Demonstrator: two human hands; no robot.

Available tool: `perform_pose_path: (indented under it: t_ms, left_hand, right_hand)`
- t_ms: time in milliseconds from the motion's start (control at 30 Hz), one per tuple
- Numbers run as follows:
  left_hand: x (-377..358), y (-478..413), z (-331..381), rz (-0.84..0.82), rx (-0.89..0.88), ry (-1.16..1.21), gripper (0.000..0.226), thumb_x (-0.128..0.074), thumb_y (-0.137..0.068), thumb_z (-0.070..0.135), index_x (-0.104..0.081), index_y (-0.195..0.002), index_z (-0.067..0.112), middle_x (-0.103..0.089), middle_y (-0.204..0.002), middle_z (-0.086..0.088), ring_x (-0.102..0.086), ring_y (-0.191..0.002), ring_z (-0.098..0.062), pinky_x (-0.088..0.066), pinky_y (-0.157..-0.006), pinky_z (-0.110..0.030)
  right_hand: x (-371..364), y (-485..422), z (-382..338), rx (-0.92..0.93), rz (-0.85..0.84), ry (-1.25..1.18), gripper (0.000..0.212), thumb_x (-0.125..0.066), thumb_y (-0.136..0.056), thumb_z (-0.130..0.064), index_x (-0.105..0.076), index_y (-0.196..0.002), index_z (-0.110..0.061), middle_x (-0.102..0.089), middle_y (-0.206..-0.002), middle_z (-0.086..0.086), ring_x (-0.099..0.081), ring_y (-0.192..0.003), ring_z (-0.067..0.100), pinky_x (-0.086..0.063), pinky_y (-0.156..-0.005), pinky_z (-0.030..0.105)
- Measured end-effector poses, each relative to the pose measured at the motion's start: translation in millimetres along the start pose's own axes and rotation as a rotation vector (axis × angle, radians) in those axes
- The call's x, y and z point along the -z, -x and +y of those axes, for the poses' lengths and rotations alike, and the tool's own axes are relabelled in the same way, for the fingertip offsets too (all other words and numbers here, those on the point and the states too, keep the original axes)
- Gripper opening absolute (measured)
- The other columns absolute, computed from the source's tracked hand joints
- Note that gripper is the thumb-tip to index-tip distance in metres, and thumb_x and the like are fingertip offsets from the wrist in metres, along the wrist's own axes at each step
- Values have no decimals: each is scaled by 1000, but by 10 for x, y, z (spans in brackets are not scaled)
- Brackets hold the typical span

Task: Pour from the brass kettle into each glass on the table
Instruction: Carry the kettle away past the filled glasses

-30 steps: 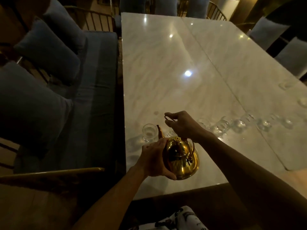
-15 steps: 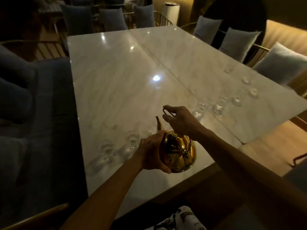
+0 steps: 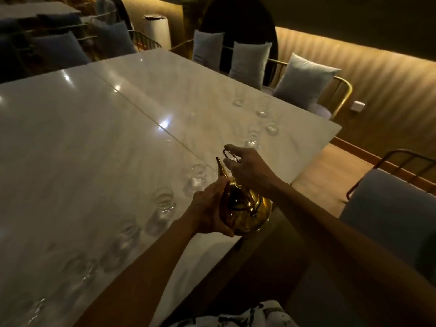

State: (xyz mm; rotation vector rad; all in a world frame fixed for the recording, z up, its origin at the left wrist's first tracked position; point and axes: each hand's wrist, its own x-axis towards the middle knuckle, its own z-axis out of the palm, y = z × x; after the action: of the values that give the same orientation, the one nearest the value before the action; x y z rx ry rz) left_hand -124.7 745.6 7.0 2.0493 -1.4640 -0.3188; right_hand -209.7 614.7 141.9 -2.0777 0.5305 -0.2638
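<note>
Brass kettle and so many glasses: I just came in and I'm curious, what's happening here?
A person holds the brass kettle over the marble table's near edge. The right hand grips its handle and the left hand cups its body. Its spout points toward the nearest glass; no stream shows. The other glasses stand in rows along the table.

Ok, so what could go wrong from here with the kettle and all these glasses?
1. The glasses are clear on a pale, glossy table in dim light, so a pour may miss a rim.
2. The kettle has its spout close to the nearest glass; a sideways swing might knock it.
3. The left hand cups the kettle's bare body while the right hand holds the handle; if the contents are hot, that palm could burn.
</note>
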Motion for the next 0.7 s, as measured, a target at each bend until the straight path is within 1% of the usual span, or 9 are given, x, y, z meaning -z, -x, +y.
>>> perform_pose_path:
  t_ms: [100, 200, 267, 333, 367, 400, 433, 600, 700]
  left_hand:
    - [-159, -428, 108, -38, -55, 18, 139, -89, -44, 65, -10, -154, 33, -48, -147, 3, -53, -131, -23, -53, -94, -56]
    - [-313, -840, 154, -89, -119, 4, 139, -83, -45, 73, -5, -154, 37, -41, -153, 2, -48, -138, -25, -51, -98, -58]
    - [-445, -1132, 124, -133, -142, -30, 141, -81, -45, 77, -4, -156, 35, -36, -157, 1, -43, -142, -26, -48, -101, -60]
    - [-571, -1437, 124, -158, -157, -60, 144, -81, -45, 79, -7, -159, 30, -35, -159, 1, -43, -142, -27, -48, -101, -61]
    - [-628, -1594, 139, -164, -169, -62, 145, -83, -44, 78, -8, -159, 30, -34, -160, 0, -42, -143, -28, -47, -101, -62]
    - [-688, -1740, 162, -167, -183, -63, 146, -85, -44, 76, -6, -158, 29, -32, -161, 0, -40, -144, -29, -46, -102, -64]
    - [-750, -1871, 186, -171, -193, -66, 146, -87, -44, 73, -4, -157, 31, -30, -163, -1, -37, -146, -29, -43, -104, -65]
    - [-1047, -2701, 158, -202, -214, -42, 143, -87, -46, 71, 0, -154, 38, -26, -166, -4, -32, -150, -30, -40, -108, -65]
    - [-1209, -3260, 119, -207, -197, -23, 144, -95, -47, 61, 0, -154, 40, -26, -166, -3, -32, -150, -30, -39, -109, -64]
  right_hand:
    - [341, -105, 205, -32, 61, -3, 36, -51, -97, -16, -55, -133, -12, -65, -98, 10, -45, -47, 7, -39, -51, 26]
    - [670, -247, 446, -70, 119, 20, 38, -53, -97, -18, -54, -134, -12, -64, -110, 12, -45, -53, 4, -40, -56, 26]
    - [861, -339, 604, -96, 166, 15, 41, -54, -97, -19, -52, -137, -15, -62, -121, 12, -48, -61, 2, -47, -65, 32]
    - [1055, -464, 766, -108, 193, 25, 41, -54, -97, -20, -52, -137, -14, -59, -131, 15, -61, -77, 12, -54, -78, 41]
    - [1144, -537, 840, -120, 199, 43, 42, -54, -97, -21, -51, -138, -14, -56, -136, 15, -65, -94, 21, -54, -87, 44]
    - [1227, -620, 924, -138, 205, 64, 44, -55, -96, -22, -49, -140, -16, -51, -142, 13, -62, -108, 26, -52, -93, 45]
    - [1316, -706, 1004, -156, 208, 74, 47, -55, -96, -24, -47, -142, -18, -48, -146, 11, -61, -112, 28, -52, -95, 45]
    - [1810, -1227, 1425, -187, 227, 63, 49, -57, -96, -22, -45, -143, -19, -53, -139, 12, -65, -85, 20, -56, -86, 38]
    - [2129, -1595, 1674, -199, 237, 64, 46, -56, -96, -20, -47, -142, -19, -57, -135, 12, -63, -89, 19, -52, -82, 33]
